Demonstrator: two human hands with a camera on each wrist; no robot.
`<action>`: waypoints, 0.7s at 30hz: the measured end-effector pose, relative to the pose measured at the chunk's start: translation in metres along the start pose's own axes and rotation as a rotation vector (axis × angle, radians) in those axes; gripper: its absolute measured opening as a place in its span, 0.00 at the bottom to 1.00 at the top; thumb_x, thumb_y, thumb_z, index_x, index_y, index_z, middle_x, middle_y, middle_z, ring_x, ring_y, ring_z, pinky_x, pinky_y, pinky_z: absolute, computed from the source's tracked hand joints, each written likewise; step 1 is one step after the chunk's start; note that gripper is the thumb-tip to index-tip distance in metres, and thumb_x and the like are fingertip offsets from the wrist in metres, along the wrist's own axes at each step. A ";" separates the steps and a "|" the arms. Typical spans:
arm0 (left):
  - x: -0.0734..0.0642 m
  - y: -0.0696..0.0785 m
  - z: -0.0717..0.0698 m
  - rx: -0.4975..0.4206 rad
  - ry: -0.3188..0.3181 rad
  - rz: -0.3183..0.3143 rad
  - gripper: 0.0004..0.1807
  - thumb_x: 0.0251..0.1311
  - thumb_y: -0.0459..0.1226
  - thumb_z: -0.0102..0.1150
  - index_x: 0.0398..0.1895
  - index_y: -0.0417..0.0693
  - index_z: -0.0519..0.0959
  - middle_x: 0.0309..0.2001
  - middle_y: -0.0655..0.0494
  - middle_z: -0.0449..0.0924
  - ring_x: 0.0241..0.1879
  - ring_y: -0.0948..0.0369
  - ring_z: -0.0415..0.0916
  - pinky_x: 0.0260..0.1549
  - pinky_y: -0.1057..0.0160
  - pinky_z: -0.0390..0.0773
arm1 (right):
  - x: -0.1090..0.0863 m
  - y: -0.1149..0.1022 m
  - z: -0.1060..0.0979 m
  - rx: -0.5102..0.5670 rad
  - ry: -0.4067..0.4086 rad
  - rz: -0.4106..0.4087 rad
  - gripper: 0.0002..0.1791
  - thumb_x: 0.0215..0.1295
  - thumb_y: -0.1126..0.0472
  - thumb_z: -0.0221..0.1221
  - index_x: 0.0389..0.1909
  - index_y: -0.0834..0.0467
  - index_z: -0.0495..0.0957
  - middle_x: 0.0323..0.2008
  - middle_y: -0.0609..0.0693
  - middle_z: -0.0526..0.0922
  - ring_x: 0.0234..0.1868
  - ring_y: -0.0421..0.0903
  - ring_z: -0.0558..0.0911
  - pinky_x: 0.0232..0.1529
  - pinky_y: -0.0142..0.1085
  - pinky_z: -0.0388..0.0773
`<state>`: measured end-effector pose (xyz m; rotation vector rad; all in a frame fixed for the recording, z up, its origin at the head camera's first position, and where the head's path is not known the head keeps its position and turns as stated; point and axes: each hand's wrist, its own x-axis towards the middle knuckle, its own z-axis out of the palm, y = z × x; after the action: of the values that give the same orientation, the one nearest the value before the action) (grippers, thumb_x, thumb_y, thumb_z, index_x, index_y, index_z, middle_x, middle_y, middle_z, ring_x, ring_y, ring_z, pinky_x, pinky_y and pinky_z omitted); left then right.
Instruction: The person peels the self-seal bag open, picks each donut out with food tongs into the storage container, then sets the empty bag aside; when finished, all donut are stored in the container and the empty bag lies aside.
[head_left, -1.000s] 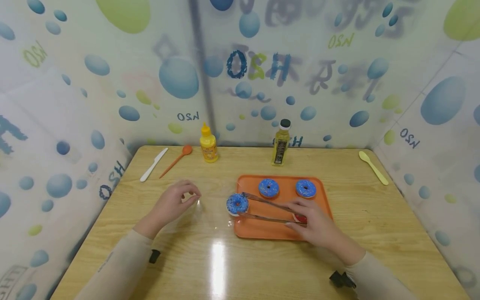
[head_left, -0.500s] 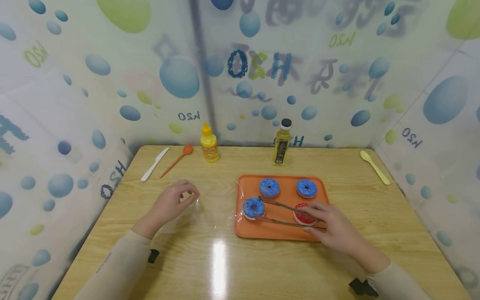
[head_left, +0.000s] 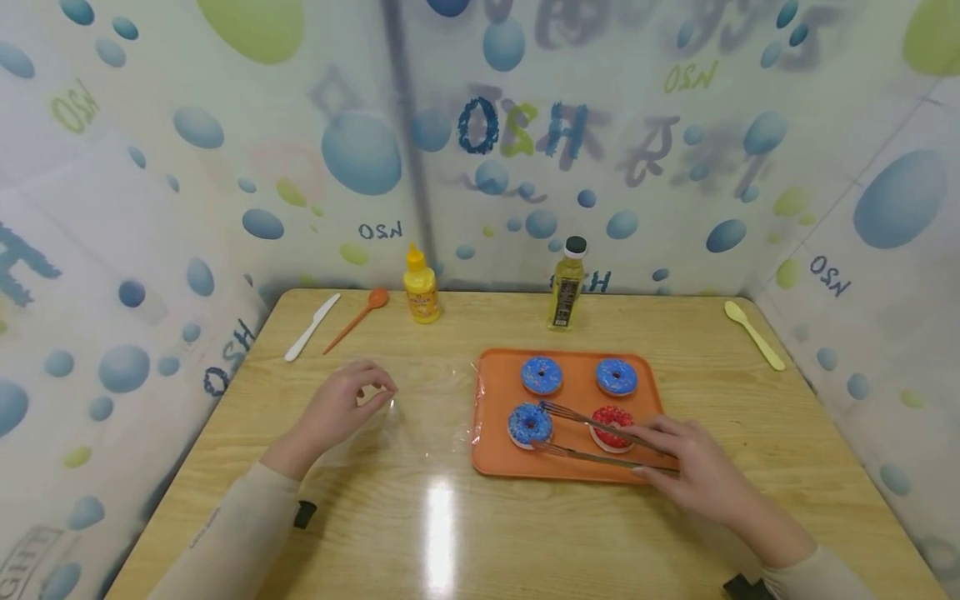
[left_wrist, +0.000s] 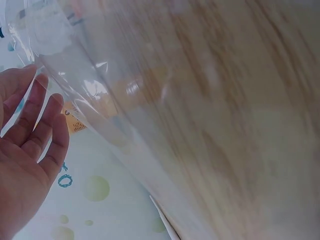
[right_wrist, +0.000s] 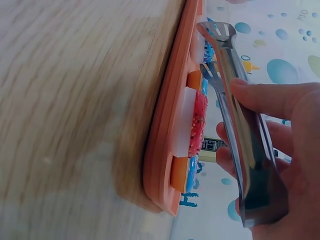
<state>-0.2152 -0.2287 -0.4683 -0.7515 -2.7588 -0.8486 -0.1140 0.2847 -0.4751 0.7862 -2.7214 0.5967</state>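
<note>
At the left of the table my left hand [head_left: 341, 408] pinches the edge of a clear plastic bag [left_wrist: 100, 95], which is hard to make out in the head view and spreads toward the tray. My right hand [head_left: 701, 471] grips metal tongs [right_wrist: 245, 132]. Their two tips stand on either side of a blue sprinkled donut [head_left: 519, 433] at the front left of the orange tray [head_left: 525, 464]; whether they touch it I cannot tell. Beneath the tongs lies a red sprinkled donut [head_left: 613, 414]. Two more blue donuts, a left one [head_left: 542, 383] and a right one [head_left: 617, 384], fill the back row.
At the back left lie a white knife [head_left: 311, 329] and an orange spoon [head_left: 356, 321]. A yellow squeeze bottle [head_left: 422, 296] and an oil bottle [head_left: 566, 287] stand along the back edge. A pale yellow spoon [head_left: 753, 335] lies at the far right.
My right hand has moved right with the tongs, and the blue donut has gone from the tray's left edge to the front row beside the red one. The left hand has stayed nearly still.
</note>
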 end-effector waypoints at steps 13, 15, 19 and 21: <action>-0.003 -0.002 -0.002 0.008 -0.005 -0.007 0.02 0.66 0.36 0.68 0.39 0.51 0.87 0.43 0.61 0.85 0.44 0.61 0.79 0.38 0.58 0.82 | 0.000 -0.003 -0.007 -0.009 -0.031 0.025 0.30 0.53 0.58 0.78 0.59 0.48 0.84 0.52 0.40 0.84 0.48 0.39 0.82 0.46 0.41 0.71; -0.003 -0.002 -0.001 0.009 0.001 -0.004 0.02 0.66 0.35 0.68 0.39 0.51 0.87 0.43 0.61 0.85 0.44 0.60 0.79 0.38 0.58 0.82 | 0.000 -0.004 -0.008 0.007 -0.031 0.044 0.31 0.53 0.58 0.78 0.60 0.47 0.83 0.53 0.40 0.84 0.49 0.40 0.82 0.46 0.41 0.72; -0.003 -0.003 0.000 0.010 0.010 0.000 0.03 0.64 0.34 0.69 0.38 0.52 0.86 0.42 0.60 0.85 0.43 0.60 0.79 0.37 0.58 0.82 | -0.001 -0.003 -0.009 0.069 -0.006 0.073 0.33 0.53 0.60 0.78 0.62 0.47 0.82 0.53 0.40 0.83 0.49 0.41 0.82 0.46 0.41 0.76; -0.004 -0.003 -0.001 0.011 0.004 -0.004 0.02 0.65 0.35 0.69 0.38 0.52 0.87 0.42 0.60 0.85 0.43 0.60 0.79 0.37 0.57 0.82 | -0.003 -0.002 -0.008 0.105 0.017 0.075 0.33 0.52 0.61 0.78 0.62 0.50 0.82 0.52 0.41 0.84 0.48 0.42 0.82 0.44 0.40 0.80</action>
<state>-0.2136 -0.2328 -0.4705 -0.7414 -2.7607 -0.8336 -0.1100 0.2884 -0.4679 0.7027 -2.7327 0.7645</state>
